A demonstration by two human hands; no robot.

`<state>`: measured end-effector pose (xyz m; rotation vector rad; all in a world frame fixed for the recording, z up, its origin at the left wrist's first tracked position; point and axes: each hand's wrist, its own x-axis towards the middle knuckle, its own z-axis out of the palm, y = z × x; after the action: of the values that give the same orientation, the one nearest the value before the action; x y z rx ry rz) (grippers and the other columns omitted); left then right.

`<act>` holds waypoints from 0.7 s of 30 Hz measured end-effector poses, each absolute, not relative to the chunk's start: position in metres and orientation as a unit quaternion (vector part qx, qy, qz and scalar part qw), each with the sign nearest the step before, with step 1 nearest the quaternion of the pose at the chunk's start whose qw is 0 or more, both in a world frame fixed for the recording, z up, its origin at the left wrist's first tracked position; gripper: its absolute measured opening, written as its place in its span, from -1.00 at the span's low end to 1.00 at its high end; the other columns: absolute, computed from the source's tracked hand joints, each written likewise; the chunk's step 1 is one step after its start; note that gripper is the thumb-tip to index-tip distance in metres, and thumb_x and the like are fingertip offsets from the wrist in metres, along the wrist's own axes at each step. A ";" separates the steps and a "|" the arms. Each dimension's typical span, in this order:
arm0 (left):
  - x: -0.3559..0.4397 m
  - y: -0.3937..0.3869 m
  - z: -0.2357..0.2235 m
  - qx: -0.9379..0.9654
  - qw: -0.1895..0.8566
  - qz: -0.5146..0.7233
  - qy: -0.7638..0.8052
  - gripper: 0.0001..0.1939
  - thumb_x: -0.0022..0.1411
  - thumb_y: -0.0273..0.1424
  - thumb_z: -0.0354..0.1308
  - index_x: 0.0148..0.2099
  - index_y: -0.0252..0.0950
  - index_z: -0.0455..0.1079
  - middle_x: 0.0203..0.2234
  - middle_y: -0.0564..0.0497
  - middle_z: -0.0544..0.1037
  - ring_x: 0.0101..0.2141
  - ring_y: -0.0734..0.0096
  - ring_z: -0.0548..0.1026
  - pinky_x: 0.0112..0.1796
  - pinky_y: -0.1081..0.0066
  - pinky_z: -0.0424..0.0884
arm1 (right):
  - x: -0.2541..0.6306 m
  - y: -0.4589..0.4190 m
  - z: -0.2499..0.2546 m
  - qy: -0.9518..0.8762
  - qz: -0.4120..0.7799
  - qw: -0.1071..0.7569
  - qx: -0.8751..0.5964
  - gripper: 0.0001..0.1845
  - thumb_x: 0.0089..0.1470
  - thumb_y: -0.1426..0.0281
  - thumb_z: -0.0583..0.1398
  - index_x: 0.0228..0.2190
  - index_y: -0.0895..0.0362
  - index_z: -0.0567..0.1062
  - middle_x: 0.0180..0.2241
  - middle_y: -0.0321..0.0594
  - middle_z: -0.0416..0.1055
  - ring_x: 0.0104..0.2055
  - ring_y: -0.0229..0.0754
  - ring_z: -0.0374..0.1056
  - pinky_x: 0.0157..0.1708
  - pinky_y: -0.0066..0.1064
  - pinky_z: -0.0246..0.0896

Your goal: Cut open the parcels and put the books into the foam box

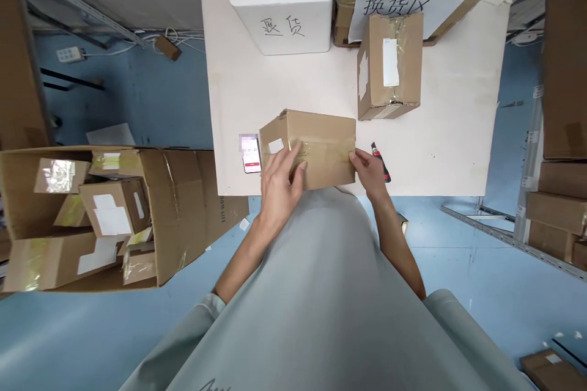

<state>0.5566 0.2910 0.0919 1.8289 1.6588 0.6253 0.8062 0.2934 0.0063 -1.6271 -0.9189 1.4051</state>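
Head view: I have the cardboard box (328, 140) at the near edge of the white table (440, 153), between my two hands. My left hand (282, 186) lies over its left end, fingers slightly spread across the corner beside a small white label (276, 146), forefinger and thumb tips on the taped face; I can't tell whether they grip or only rest. My right hand (367, 172) grasps the right edge of the box, thumb and fingertips bent around it. Just beyond those right fingers lies a red-and-black cutter (381, 163), untouched. A phone (251, 156) sits left of the box, near my left fingers. A second, taped carton (400, 64) stands farther back, to the right.
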 end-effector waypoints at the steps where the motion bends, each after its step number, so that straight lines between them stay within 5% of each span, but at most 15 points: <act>1: 0.554 0.291 0.093 0.679 0.297 0.242 0.626 -0.46 0.70 -0.08 -0.01 0.58 -0.02 0.34 0.33 -0.15 0.59 0.35 -0.07 0.51 0.31 -0.12 0.52 | 0.811 0.293 0.019 -0.375 0.534 0.397 -0.646 -0.34 0.22 -0.24 0.36 0.00 0.04 0.74 0.08 -0.10 0.73 0.25 0.18 0.60 0.29 0.01 0.54; 7: 0.548 0.297 0.061 0.621 0.387 0.270 0.626 -0.43 0.65 -0.03 0.08 0.57 -0.02 0.32 0.48 -0.18 0.46 0.44 -0.08 0.45 0.27 -0.10 0.59 | 0.822 0.286 0.059 -0.416 0.467 0.366 -0.689 -0.44 0.30 -0.07 0.38 0.17 -0.04 0.72 0.11 -0.14 0.72 0.19 0.15 0.64 0.31 0.14 0.57; 11: 0.548 0.297 0.049 0.628 0.320 0.254 0.662 -0.40 0.61 -0.03 0.18 0.55 -0.04 0.33 0.59 -0.24 0.26 0.52 -0.20 0.32 0.35 -0.23 0.49 | 0.825 0.277 0.049 -0.424 0.475 0.363 -0.680 -0.43 0.39 -0.08 0.30 0.23 -0.04 0.67 0.17 -0.11 0.69 0.21 0.11 0.63 0.29 0.08 0.58; 16: 0.587 0.307 0.071 0.736 0.245 0.225 0.589 -0.43 0.69 -0.06 0.03 0.61 0.02 0.24 0.65 -0.13 0.14 0.64 -0.17 0.04 0.55 -0.36 0.08 | 0.864 0.272 -0.012 -0.443 0.377 0.329 -0.744 -0.42 0.50 -0.05 0.13 0.21 0.06 0.64 0.22 0.05 0.64 0.19 0.12 0.59 0.29 0.10 0.51; 21: 0.645 0.331 0.061 0.797 0.303 0.182 0.489 -0.31 0.67 0.12 -0.08 0.64 -0.02 0.21 0.63 -0.12 0.21 0.65 -0.15 -0.01 0.58 -0.31 0.02 | 0.901 0.283 -0.100 -0.446 0.329 0.113 -0.825 -0.55 0.35 0.29 0.26 0.18 0.22 0.59 0.17 0.26 0.56 0.22 0.26 0.49 0.30 0.18 0.39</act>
<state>0.6452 0.3314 0.0609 2.1131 1.2966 0.4818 0.9009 0.2833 -0.1000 -2.4193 -1.3071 0.9666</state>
